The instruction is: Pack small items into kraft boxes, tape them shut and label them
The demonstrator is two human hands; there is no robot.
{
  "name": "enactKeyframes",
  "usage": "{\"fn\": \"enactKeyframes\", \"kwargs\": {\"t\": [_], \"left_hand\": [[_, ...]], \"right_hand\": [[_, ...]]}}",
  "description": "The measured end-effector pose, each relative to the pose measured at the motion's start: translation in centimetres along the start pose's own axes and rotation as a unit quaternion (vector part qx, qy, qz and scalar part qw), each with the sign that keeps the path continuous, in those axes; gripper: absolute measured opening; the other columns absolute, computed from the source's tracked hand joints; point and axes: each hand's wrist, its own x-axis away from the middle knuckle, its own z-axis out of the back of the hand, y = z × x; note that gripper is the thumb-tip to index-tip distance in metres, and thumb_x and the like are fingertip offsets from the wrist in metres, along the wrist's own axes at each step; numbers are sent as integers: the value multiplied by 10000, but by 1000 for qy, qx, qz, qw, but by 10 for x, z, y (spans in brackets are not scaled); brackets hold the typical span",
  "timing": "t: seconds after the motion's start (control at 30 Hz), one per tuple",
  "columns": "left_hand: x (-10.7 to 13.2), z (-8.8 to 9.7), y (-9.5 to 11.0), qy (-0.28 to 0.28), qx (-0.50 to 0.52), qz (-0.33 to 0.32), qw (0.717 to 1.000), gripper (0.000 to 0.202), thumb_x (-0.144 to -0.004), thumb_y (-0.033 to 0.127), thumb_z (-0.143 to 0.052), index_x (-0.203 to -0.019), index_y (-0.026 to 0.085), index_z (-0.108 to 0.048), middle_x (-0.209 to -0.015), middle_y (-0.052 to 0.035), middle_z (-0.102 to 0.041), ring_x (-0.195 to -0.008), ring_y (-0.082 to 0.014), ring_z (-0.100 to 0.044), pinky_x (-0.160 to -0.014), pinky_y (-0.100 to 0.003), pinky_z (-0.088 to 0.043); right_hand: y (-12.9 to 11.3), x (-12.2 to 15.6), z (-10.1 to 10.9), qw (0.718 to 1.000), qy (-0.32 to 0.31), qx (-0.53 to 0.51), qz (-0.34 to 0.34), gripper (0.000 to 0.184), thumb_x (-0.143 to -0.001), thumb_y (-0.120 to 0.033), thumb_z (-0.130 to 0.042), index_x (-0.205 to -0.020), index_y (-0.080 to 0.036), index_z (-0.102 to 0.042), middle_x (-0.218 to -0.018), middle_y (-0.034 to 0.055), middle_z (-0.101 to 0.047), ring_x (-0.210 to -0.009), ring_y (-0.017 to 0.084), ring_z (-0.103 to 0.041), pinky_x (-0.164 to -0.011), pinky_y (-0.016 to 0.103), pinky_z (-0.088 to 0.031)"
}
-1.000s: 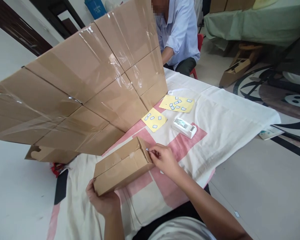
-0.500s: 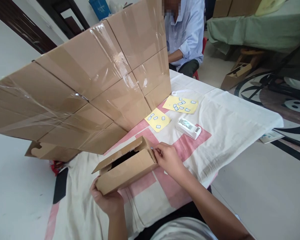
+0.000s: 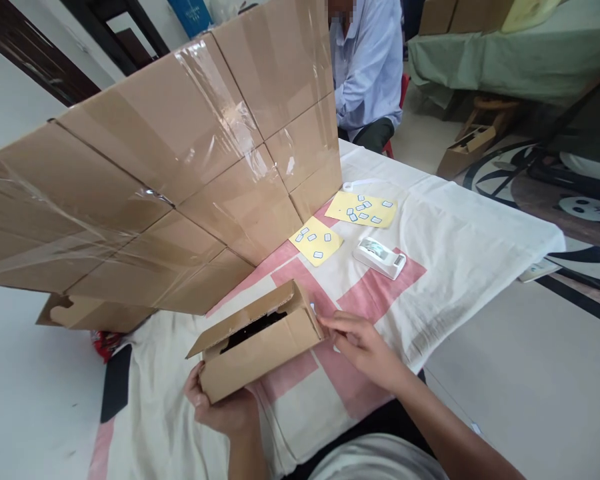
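A long cardboard box sits tilted above the cloth, its lid flap partly raised over dark contents I cannot make out. My left hand is closed around the box's near left corner, fingers under and along its end. At the opposite end, my right hand has its index finger stretched out against the end panel, with the other fingers loosely bent and nothing seen in them. Just above that fingertip, a small whitish-blue label shows on the box end.
Two yellow sheets, one nearer and one farther, carry small blue-edged labels. Beside them lies a white handheld device. A tall wall of taped cardboard boxes stands along the left. Behind it sits a person in a light blue shirt.
My right hand has gone from a pinch at the box end to an extended index finger on it. The box and my left hand have shifted slightly down and right in view.
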Motion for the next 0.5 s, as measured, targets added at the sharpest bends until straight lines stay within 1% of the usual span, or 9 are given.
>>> {"fn": "enactKeyframes", "kwargs": {"t": [0.07, 0.13, 0.23, 0.33, 0.43, 0.5], "left_hand": [[-1, -2, 2, -1, 13, 12, 1000, 417, -844, 429, -276, -1132, 293, -544, -1201, -35, -550, -1122, -284, -568, -862, -396, -511], [-2, -3, 1, -7, -2, 2, 1000, 445, -846, 439, -250, -1153, 298, -540, -1199, -39, -549, -1143, -298, -565, -878, -417, -513], [-3, -3, -2, -12, -37, -22, 999, 479, -847, 478, -235, -1184, 308, -529, -1214, -39, -547, -1159, -314, -562, -899, -445, -514], [-3, -4, -2, -3, -41, -24, 999, 477, -842, 492, -246, -1173, 301, -530, -1218, -38, -549, -1164, -320, -561, -912, -452, -511], [-2, -6, 0, -1, -39, -19, 999, 477, -841, 481, -234, -1166, 290, -525, -1214, -44, -553, -1179, -328, -554, -911, -462, -507], [-2, -7, 1, 6, -2, -5, 1000, 431, -837, 449, -266, -1128, 285, -538, -1201, -40, -560, -1180, -326, -550, -901, -463, -502]], "right_hand": [[9, 8, -5, 998, 49, -33, 12, 376, -950, -113, -480, -1195, -231, -739, -819, 12, -594, -744, 140, -566, -669, 272, -442], [13, 10, -10, 997, 60, -42, 9, 417, -953, -123, -485, -1279, -256, -708, -837, 9, -569, -750, 138, -554, -671, 270, -448], [13, 3, -16, 999, 34, -23, -15, 539, -911, -83, -498, -1396, -277, -631, -894, 15, -566, -807, 146, -560, -695, 270, -465], [16, -5, -16, 1000, 7, -8, -27, 612, -868, -52, -507, -1432, -274, -594, -956, 27, -601, -851, 156, -578, -714, 273, -481], [18, -15, -11, 1000, -6, 7, -20, 635, -857, -49, -498, -1449, -266, -570, -1005, 33, -605, -864, 156, -596, -737, 284, -506], [9, -23, -7, 998, -8, 61, -9, 615, -867, -32, -457, -1429, -248, -584, -998, 41, -607, -861, 158, -610, -753, 296, -517]]}}
